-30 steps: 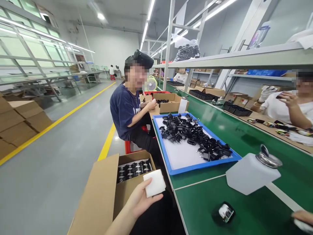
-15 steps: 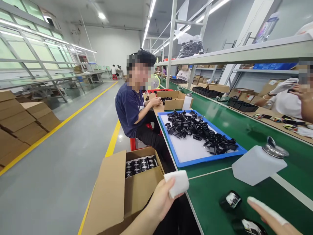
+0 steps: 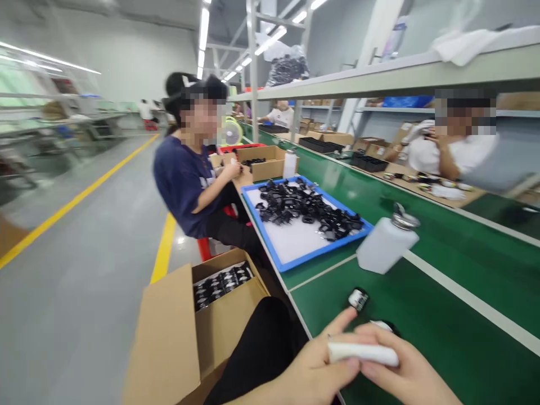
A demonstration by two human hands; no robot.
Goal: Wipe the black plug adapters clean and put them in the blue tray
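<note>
My left hand and my right hand meet over the near edge of the green bench, with a folded white cloth pinched between their fingers and thumbs. The left index finger points outward, its tip at a small black part with a white face; whether it touches cannot be told. Just behind the right fingers lies a second black part, partly hidden by them. A white square bottle with a metal cap stands beyond the parts.
A blue-rimmed tray of black plugs lies farther up the bench. An open carton with packed black parts stands at the left, beside my leg. A seated person works beyond it; another person is across the bench.
The view has turned right. My left hand has brought the white cloth over the bench, and my right hand has come to it and taken hold too.
</note>
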